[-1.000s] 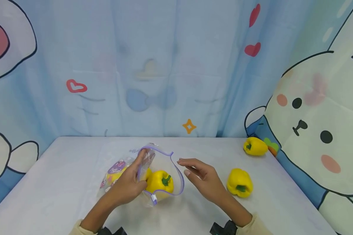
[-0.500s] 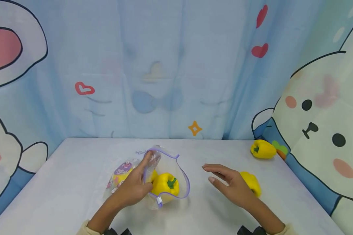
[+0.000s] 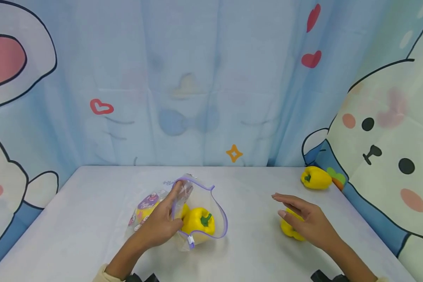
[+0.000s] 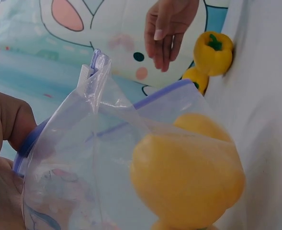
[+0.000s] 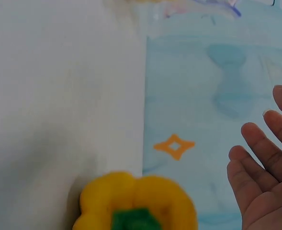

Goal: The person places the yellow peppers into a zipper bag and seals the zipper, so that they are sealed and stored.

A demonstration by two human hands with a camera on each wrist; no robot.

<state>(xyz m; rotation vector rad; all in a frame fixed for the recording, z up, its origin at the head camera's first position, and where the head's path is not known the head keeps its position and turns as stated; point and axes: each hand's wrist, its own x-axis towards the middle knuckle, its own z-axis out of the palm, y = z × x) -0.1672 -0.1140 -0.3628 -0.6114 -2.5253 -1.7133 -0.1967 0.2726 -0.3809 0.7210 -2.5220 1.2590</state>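
My left hand [image 3: 162, 226] grips the edge of a clear zip bag [image 3: 216, 211] with a purple rim and a white slider, keeping its mouth spread wide. Inside the bag sits a yellow bell pepper [image 3: 197, 221] with a green stem; more yellow shows behind it and through the printed side. Over a second yellow bell pepper [image 3: 290, 231] on the table hovers my right hand [image 3: 311, 223], fingers extended and holding nothing. In the right wrist view that pepper [image 5: 141, 196] lies below the spread fingers, apart from them.
Another yellow bell pepper [image 3: 316, 178] lies near the table's back right edge. A white cloth covers the table [image 3: 98, 203]. Behind it hangs a light blue curtain [image 3: 211, 78] with cartoon prints, which also runs along the right side.
My right hand has moved right, away from the bag's mouth, to above the nearer loose pepper. The left hand keeps its hold on the bag. The head view has shifted slightly.
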